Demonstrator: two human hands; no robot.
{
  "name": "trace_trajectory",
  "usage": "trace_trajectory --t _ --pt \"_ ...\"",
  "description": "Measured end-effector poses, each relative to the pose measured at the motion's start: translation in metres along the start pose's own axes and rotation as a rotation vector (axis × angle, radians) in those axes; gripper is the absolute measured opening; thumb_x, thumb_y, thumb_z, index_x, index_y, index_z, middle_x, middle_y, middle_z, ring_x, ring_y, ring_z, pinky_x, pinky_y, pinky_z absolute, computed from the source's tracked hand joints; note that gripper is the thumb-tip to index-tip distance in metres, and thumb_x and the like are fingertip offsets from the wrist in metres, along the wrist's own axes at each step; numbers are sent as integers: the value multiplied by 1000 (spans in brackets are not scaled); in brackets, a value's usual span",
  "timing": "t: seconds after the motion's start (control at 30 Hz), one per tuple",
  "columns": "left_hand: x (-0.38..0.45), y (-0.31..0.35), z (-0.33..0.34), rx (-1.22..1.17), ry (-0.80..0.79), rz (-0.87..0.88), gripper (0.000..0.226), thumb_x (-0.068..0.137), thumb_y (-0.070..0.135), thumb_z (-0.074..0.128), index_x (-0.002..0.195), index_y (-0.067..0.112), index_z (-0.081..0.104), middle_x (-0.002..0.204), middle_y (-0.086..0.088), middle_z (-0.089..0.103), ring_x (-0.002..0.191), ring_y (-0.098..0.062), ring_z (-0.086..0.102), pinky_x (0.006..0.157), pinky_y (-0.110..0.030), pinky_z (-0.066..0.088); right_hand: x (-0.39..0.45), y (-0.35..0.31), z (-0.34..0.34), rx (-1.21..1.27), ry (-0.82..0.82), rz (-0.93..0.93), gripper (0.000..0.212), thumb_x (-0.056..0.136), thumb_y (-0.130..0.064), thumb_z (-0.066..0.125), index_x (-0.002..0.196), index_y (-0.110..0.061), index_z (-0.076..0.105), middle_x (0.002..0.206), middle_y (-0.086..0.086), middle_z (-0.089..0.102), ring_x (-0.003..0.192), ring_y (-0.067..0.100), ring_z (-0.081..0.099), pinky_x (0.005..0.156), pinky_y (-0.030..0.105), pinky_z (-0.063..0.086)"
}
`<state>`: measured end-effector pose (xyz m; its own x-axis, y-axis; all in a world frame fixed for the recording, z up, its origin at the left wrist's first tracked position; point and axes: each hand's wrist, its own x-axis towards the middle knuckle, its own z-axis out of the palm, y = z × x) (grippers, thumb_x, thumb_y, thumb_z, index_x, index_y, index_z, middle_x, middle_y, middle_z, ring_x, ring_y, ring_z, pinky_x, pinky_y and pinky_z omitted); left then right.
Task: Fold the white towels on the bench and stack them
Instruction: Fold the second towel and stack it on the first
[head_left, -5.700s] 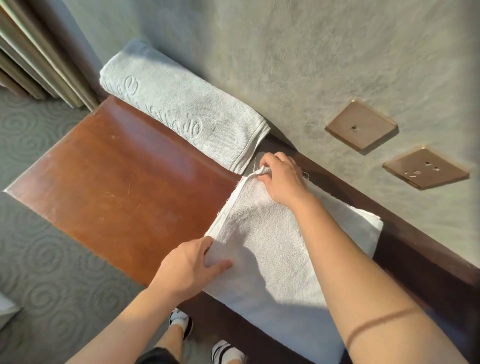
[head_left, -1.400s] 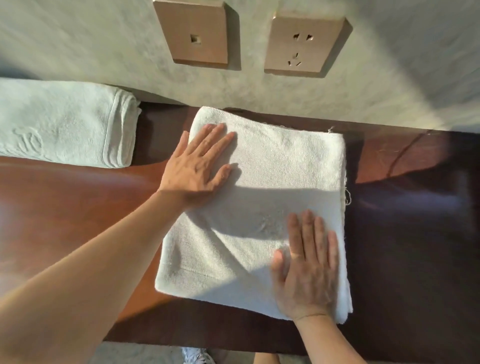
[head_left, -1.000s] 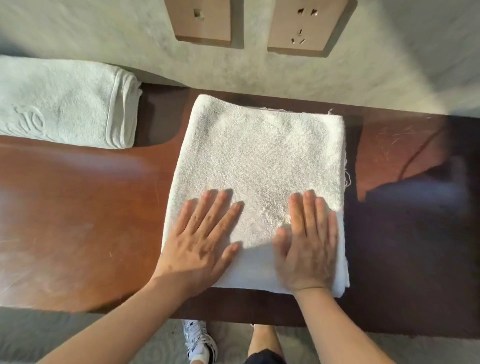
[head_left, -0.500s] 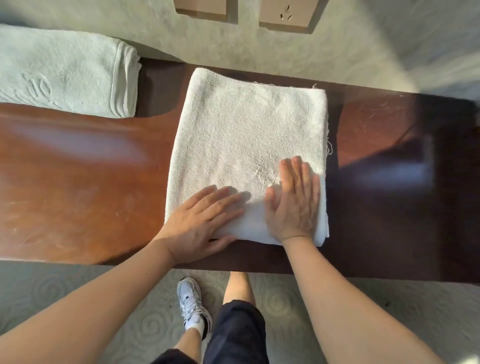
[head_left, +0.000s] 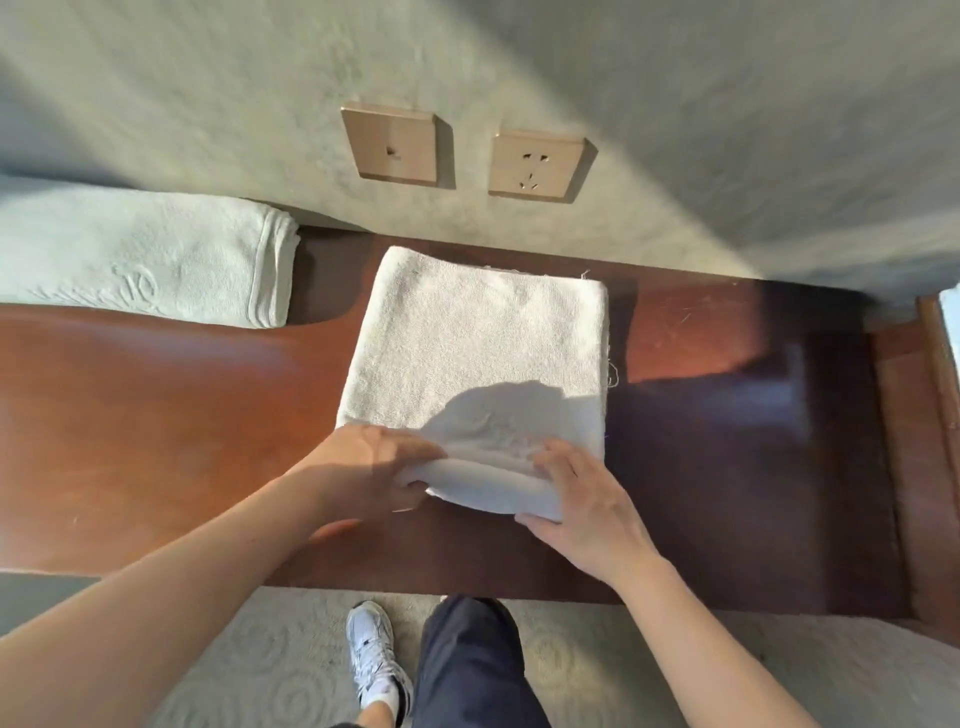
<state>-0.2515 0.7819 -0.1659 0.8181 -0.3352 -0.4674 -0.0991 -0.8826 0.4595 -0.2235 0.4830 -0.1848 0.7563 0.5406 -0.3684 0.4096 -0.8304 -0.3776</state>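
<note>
Head view: we see the white towel (head_left: 478, 343) lying folded square on the bench (head_left: 156, 415), near the wall. Our left hand (head_left: 371, 470) and right hand (head_left: 584, 493) both grip its near edge, lifted off the wood, so we judge another fold is under way. A second folded towel (head_left: 145, 260) lies well apart at the left; stacking remains. We see no containers.
</note>
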Motion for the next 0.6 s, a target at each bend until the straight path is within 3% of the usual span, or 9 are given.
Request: trace_trajectory --t 0.03,0.1,0.27,0.33,0.4,0.5,0.6 --pt "6 -2 -14 -71 -54 -28 41 86 47 60 128 46 62 111 14 71 102 -12 67 90 -29 52 5 0 -14 13 -12 27 48 83 -59 63 122 -33 53 123 -13 58 108 14 59 91 29 47" --pt "18 -7 -40 -181 -93 -63 40 77 50 56 115 46 68 93 16 72 85 -6 66 78 -25 53 21 3 -44 12 -112 38 40 77 -68 48 105 -40 53 95 -18 61 83 10 60 69 26 44" --pt "56 -24 -107 -352 -178 -101 35 71 66 59 87 38 74 69 15 66 61 1 55 60 -22 43 86 20 -128 204 -259 101 46 59 -75 53 76 -33 54 67 -13 59 61 6 50 57 28 37" --pt "69 -34 -131 -440 -178 -158 45 70 75 63 88 36 77 79 2 69 69 -2 56 67 -28 45 115 23 -151 303 -276 73 45 60 -69 59 63 -27 45 54 -15 43 52 5 36 53 27 28" --pt "77 -46 -147 -531 -146 -194 47 70 80 67 95 42 78 89 9 73 84 -2 62 79 -27 48 141 27 -164 419 -267 63 46 67 -57 65 60 -21 38 55 -15 34 53 6 32 55 30 26" --pt "77 -65 -152 -840 15 -237 48 69 72 78 108 44 77 113 23 73 111 -1 65 104 -32 44 174 36 -173 521 -266 62 45 71 -53 69 65 -12 52 63 -9 45 60 10 43 61 34 32" --pt "70 -82 -131 -1291 150 -306 85 60 73 81 130 26 68 130 6 69 123 -16 63 109 -43 43 202 47 -177 578 -305 91 40 74 -52 71 71 -13 61 66 -3 55 63 15 52 63 36 34"
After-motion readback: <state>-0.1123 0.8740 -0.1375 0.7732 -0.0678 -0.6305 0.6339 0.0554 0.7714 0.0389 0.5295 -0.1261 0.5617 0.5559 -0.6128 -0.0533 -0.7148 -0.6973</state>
